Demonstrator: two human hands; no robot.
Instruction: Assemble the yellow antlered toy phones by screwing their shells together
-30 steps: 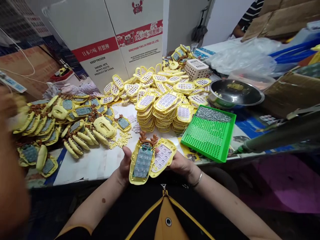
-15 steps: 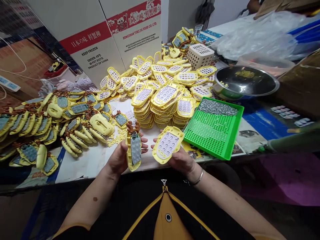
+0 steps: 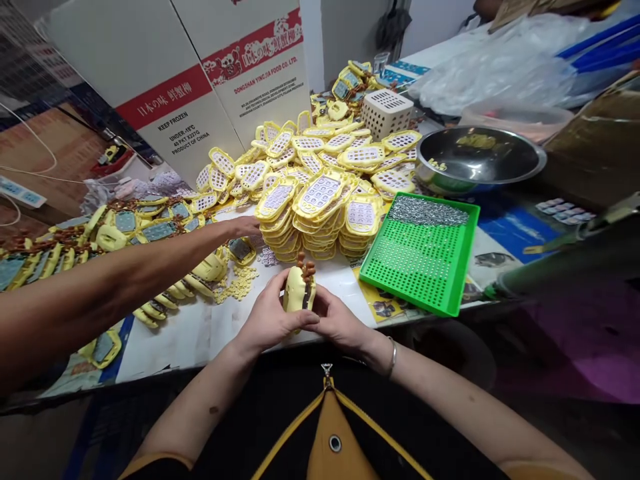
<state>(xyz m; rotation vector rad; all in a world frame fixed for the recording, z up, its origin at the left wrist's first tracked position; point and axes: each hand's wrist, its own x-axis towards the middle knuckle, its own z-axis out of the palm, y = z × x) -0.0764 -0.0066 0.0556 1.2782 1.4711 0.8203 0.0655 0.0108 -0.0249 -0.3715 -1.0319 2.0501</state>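
My left hand point(image 3: 267, 312) is closed around a yellow toy phone shell point(image 3: 295, 292) with brown antlers at its top, held upright over the table's near edge. My right hand point(image 3: 344, 323) is closed against the other side, and a dark gap shows between the two halves. The keypad half is mostly hidden by my fingers and the back shell. Beyond my hands stand stacks of yellow front shells with pale keypads point(image 3: 320, 193). Small yellow pieces point(image 3: 237, 283) lie scattered to the left of my left hand.
Another person's arm point(image 3: 150, 267) reaches in from the left, its hand by the stacks. A green perforated tray point(image 3: 415, 267) with metal screws or pins is at right, before a steel bowl point(image 3: 480, 163). Shells with circuit boards point(image 3: 160, 230) pile up at left; a carton point(image 3: 240, 67) stands behind.
My hands have come together, bringing the back shell with the circuit board and the keypad shell against each other. Another person's arm has entered from the left.
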